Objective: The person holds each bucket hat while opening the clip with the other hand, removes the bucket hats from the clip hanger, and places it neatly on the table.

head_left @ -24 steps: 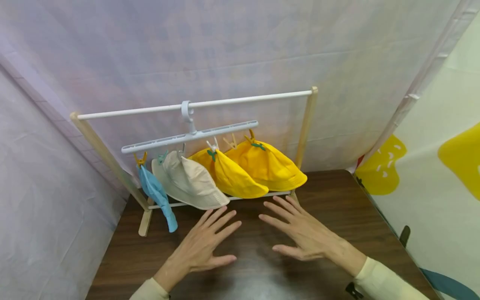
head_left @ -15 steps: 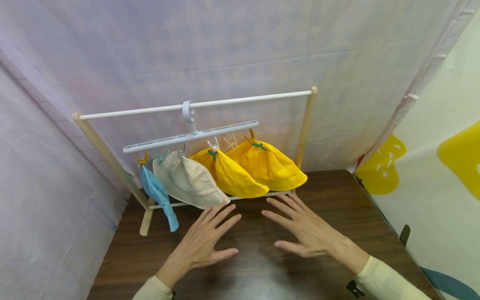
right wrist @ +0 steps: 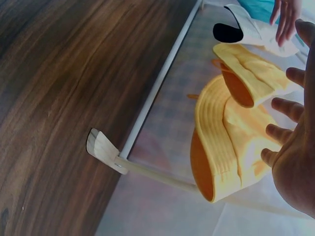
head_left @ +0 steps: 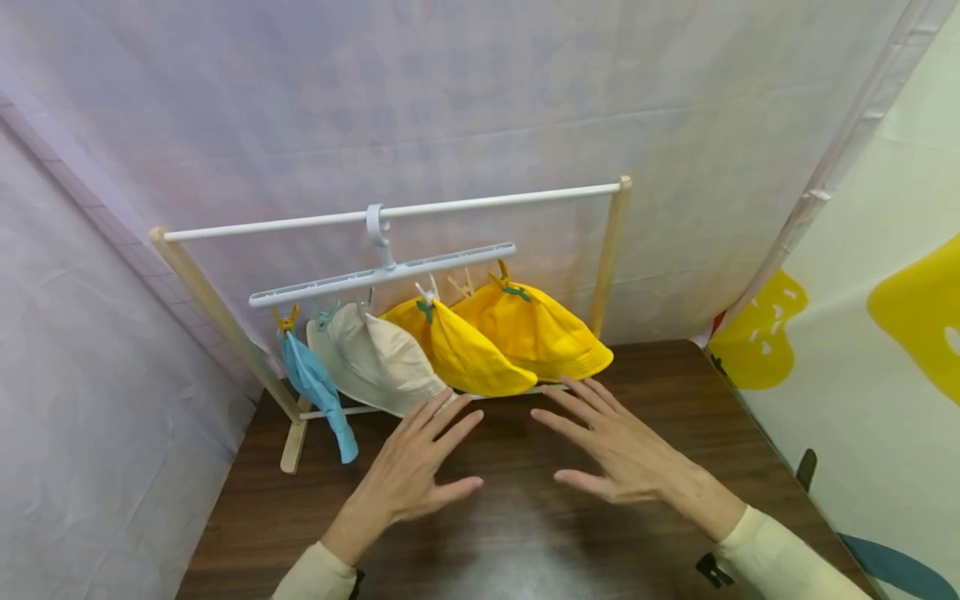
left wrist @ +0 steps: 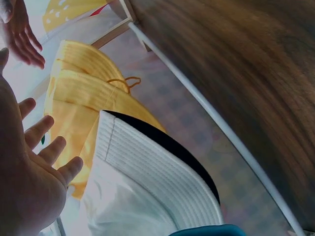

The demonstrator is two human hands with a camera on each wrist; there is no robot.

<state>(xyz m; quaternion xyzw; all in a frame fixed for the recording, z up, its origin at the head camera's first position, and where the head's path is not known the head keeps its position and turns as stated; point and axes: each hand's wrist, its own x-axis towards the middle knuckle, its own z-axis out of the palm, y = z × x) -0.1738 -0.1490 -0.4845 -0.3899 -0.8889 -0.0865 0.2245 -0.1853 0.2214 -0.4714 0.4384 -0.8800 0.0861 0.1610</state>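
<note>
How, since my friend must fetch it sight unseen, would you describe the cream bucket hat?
On the brown table, look for the wooden-posted rack and the pale clip hanger hooked over its top bar. The cream bucket hat hangs from that hanger, between the blue cloth item and the two yellow bucket hats. It alone is off-white, with black showing inside its brim.

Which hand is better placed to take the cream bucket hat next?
Probably the left hand: in the head view it overlaps the cream bucket hat, while the right hand is nearer the rightmost yellow bucket hat.
</note>
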